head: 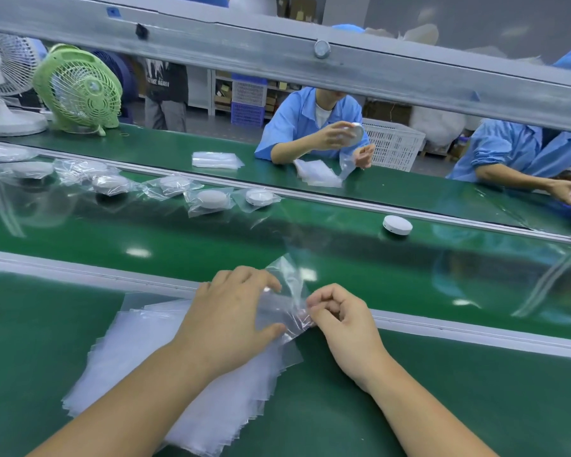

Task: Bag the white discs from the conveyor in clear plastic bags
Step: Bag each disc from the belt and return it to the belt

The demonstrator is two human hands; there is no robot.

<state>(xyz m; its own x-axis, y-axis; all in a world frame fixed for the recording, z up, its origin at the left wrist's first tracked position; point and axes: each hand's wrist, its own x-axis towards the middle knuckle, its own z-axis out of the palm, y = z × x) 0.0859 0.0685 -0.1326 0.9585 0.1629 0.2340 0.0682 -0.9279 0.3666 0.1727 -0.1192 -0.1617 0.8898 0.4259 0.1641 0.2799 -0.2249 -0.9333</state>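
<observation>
A stack of clear plastic bags [139,351] lies on the green bench in front of me. My left hand [231,311] rests on the stack, fingers and thumb on the top clear bag [287,291], whose far end lifts off the pile. My right hand [340,321] pinches that bag's edge with curled fingers. One bare white disc [397,224] lies on the moving green conveyor [211,239] to the far right of my hands. Several bagged discs [211,199] lie further left along the belt.
A grey rail [80,268] separates my bench from the belt. Across the belt, a person in blue [310,123] bags a disc beside another bag stack [215,159]. A second person's arm [515,176] reaches in at right. A green fan [78,89] and a white fan [0,77] stand far left.
</observation>
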